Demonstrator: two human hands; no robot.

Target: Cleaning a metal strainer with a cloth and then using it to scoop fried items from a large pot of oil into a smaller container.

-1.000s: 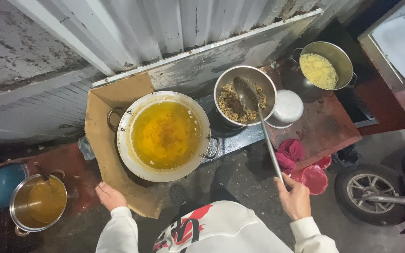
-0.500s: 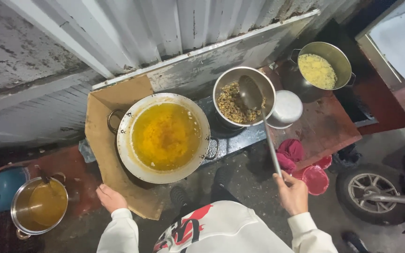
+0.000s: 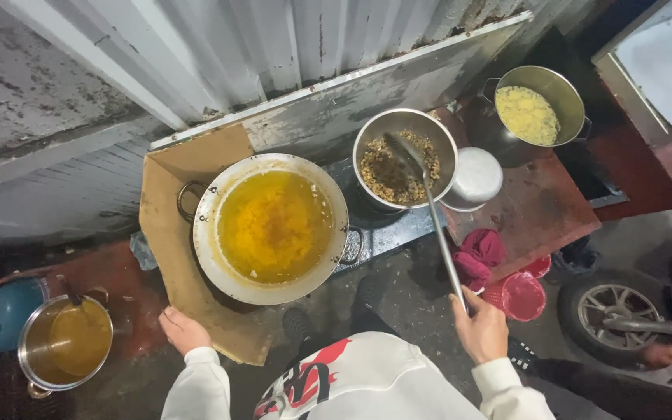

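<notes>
My right hand (image 3: 479,327) grips the end of a long metal ladle (image 3: 433,218). Its bowl hangs over a steel pot (image 3: 406,159) that holds a brown crumbly mix. In front of me sits a wide two-handled pan (image 3: 271,227) of yellow oil. A sheet of brown cardboard (image 3: 176,257) stands around the pan's left side. My left hand (image 3: 183,330) rests open at the cardboard's lower edge, beside the pan.
A second steel pot (image 3: 540,107) of yellow food stands at the back right, with an upturned steel bowl (image 3: 473,179) near it. Red cloth (image 3: 479,253) and a red plastic cup (image 3: 521,295) lie at the right. A pot of oil (image 3: 65,342) sits lower left. A wheel (image 3: 614,317) is at right.
The ladle's bowl has lifted out of the brown mix and swung slightly left above the pot. My right hand moved a little. My left hand stayed put.
</notes>
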